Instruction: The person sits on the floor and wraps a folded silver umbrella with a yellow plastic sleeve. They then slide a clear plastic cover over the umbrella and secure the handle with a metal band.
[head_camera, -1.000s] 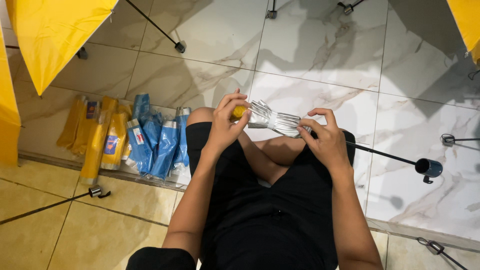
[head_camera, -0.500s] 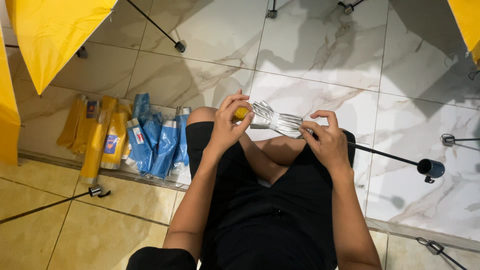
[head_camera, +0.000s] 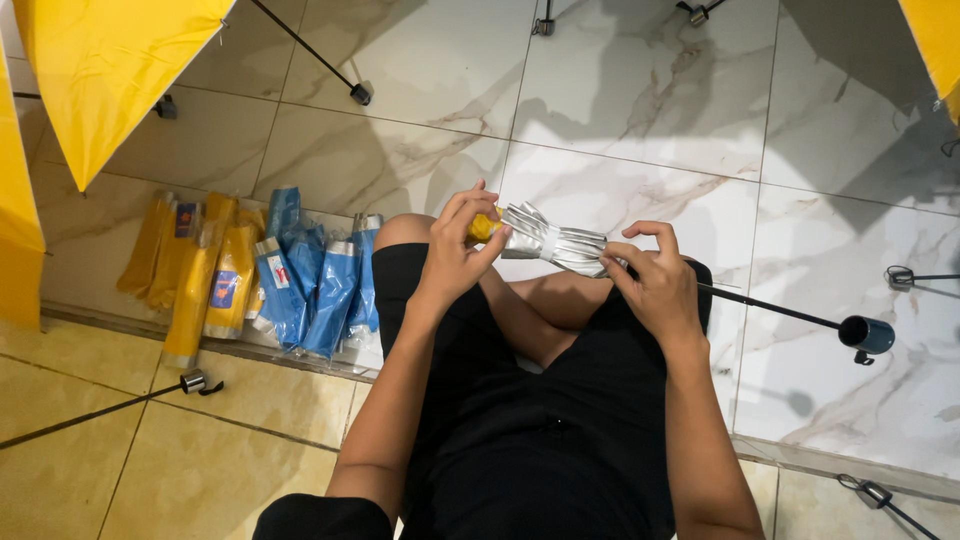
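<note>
- 1 view only, the head camera, looking down at a seated person in black with crossed legs on a tiled floor (head_camera: 640, 110).
- 2 hands work a folded umbrella (head_camera: 555, 243) held above the knees: its silver canopy is gathered into pleats, with a yellow bit showing at the left end.
- The left hand (head_camera: 455, 250) is closed around the yellow end of the bundle, fingers curled over it and thumb pressing from the side.
- The right hand (head_camera: 650, 285) pinches the other end of the pleats between thumb and fingertips, near where the dark shaft leaves the bundle.
- The shaft runs out to the right to a blue handle (head_camera: 865, 335) resting low over the floor.
- As a judgement, the folding looks well along: pleats are collected and compact, yet no strap or sleeve is visible around them, so wrapping and sleeving seem left.
- Beside the left knee lies a row of packed pieces: yellow sleeves (head_camera: 195, 275) and blue sleeves (head_camera: 310, 285), touching one another.
- Several open yellow umbrellas (head_camera: 110, 70) stand around the edges, apparently not yet folded.
</note>
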